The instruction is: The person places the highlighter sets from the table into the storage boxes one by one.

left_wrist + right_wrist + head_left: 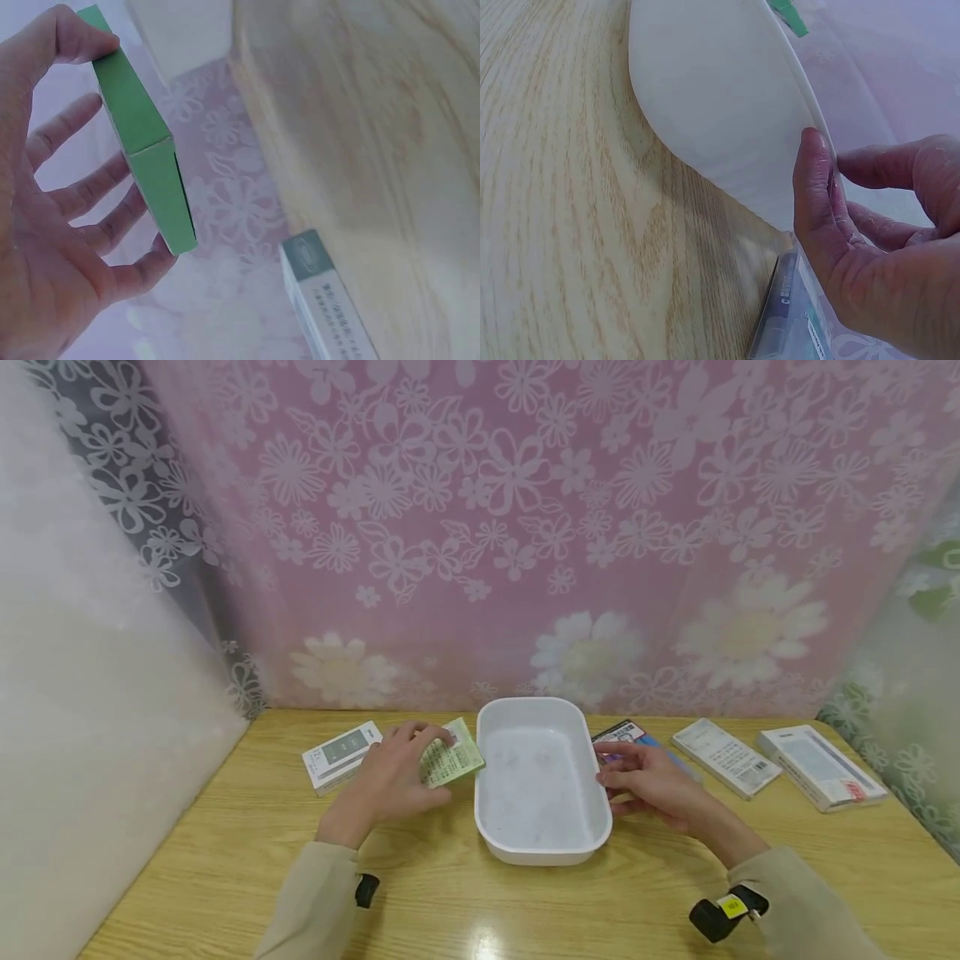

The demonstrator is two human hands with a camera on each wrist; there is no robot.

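Observation:
My left hand (401, 772) grips a thin green box (135, 105), its thumb and fingertips along the edges in the left wrist view. In the head view the box (453, 753) is raised at a tilt beside the left wall of a white plastic basin (543, 852). My right hand (656, 785) holds the basin's right rim, with fingertips on both sides of it in the right wrist view. Behind this hand, partly hidden, lies a blue and dark packet (626, 731). A white box with a grey panel (341, 756) lies just left of my left hand.
Right of my right hand lie a white box with printed text and a barcode (727, 758) and a larger white box with a red label (821, 768). The wooden table (465, 910) ends at a pink flowered curtain (450, 635) behind the basin.

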